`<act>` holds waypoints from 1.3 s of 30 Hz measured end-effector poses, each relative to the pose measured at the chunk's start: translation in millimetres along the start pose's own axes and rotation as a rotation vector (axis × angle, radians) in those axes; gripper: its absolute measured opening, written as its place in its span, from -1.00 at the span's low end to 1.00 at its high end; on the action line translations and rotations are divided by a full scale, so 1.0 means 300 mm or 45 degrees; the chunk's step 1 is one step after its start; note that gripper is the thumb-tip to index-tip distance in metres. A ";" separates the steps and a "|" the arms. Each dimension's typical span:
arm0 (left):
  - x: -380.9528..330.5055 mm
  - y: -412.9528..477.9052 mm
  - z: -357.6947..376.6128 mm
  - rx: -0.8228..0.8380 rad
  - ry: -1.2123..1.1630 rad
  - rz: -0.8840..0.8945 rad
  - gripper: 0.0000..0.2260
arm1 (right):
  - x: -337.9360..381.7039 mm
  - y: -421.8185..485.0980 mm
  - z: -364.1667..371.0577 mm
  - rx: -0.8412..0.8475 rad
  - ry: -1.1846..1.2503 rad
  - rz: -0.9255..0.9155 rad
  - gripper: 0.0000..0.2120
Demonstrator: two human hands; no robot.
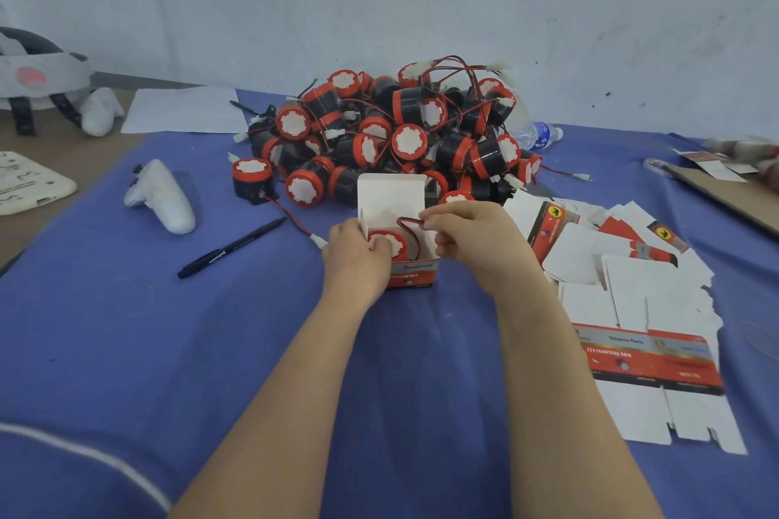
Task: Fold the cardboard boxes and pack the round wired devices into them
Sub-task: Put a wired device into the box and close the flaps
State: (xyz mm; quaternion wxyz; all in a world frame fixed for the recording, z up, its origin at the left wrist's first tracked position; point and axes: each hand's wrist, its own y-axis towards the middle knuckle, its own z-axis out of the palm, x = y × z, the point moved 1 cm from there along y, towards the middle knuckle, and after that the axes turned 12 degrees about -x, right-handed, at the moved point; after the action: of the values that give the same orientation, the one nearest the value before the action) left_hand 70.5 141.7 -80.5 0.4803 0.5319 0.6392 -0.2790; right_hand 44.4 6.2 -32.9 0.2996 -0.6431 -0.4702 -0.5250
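Observation:
A small folded cardboard box (411, 272) stands upright at the table's middle, its white lid flap (390, 194) raised. Inside it sits a round red-and-black device (390, 242) with a white face. My left hand (356, 255) grips the box's left side, thumb on the device. My right hand (478, 240) pinches the device's red-black wire (406, 221) above the box opening. Behind the box lies a large heap of the same wired devices (396, 135). Flat unfolded boxes (632, 295) are spread out to the right.
A black pen (232, 247) and a white controller (162, 196) lie on the blue cloth (168, 329) to the left. One device (252, 181) stands apart from the heap, its wire trailing toward my left hand. A water bottle (539, 134), white paper (185, 110) and a headset (38, 72) sit further back.

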 end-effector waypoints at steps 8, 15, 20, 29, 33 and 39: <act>0.004 0.004 0.002 0.015 -0.020 0.010 -0.73 | 0.005 -0.001 0.028 -0.168 -0.583 -0.244 -0.75; 0.004 -0.003 0.003 -0.023 0.028 0.042 -0.73 | 0.002 -0.023 0.068 -0.170 -0.669 -0.367 -0.74; 0.005 -0.017 0.008 -0.078 0.036 0.077 -0.64 | -0.017 -0.023 0.068 -0.194 -0.676 -0.441 -0.71; 0.004 -0.026 0.015 -0.137 0.026 0.069 -0.53 | -0.041 -0.012 0.092 -0.265 -0.475 -0.529 -0.55; 0.008 -0.023 0.014 -0.104 0.010 0.040 -0.53 | -0.057 -0.003 0.095 -0.246 -0.566 -0.564 -0.67; 0.009 -0.020 0.015 -0.094 -0.019 0.031 -0.70 | -0.059 0.003 0.085 -0.209 -0.632 -0.600 -0.70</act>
State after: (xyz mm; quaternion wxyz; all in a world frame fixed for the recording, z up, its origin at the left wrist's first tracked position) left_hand 66.3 137.4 -85.6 0.5076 0.5196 0.6389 -0.2533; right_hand 55.1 23.0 -56.7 -0.0058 -0.6468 -0.6204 -0.4435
